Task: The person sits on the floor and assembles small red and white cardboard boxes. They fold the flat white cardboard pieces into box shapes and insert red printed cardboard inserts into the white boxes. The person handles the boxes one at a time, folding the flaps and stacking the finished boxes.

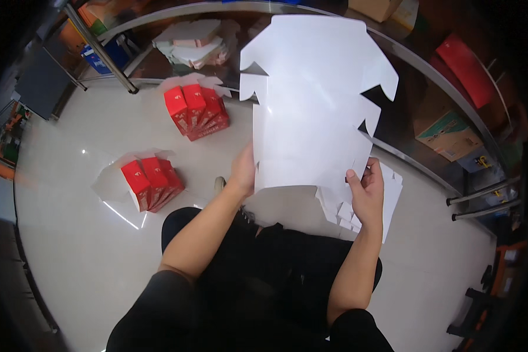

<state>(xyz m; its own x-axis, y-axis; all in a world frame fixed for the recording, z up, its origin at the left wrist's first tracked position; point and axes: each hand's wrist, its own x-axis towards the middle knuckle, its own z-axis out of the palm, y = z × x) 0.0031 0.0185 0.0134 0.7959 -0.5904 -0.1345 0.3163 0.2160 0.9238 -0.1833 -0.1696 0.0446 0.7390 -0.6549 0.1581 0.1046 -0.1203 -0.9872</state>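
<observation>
A large white die-cut cardboard box blank (314, 100) is held up in front of me, flat and unfolded, with notched tabs along both sides. My left hand (244, 169) grips its lower left edge, the fingers hidden behind the sheet. At the lower right corner my right hand (366, 188) pinches the blank, thumb on the front face. Below and behind that hand, more white blanks (392, 202) lie in a loose stack on the floor.
Two groups of red folded boxes with open flaps stand on the floor to the left, a nearer group (152, 183) and a farther group (197, 110). Metal-edged shelving runs behind, holding stacked white cardboard (195, 44) and a brown carton (449, 132).
</observation>
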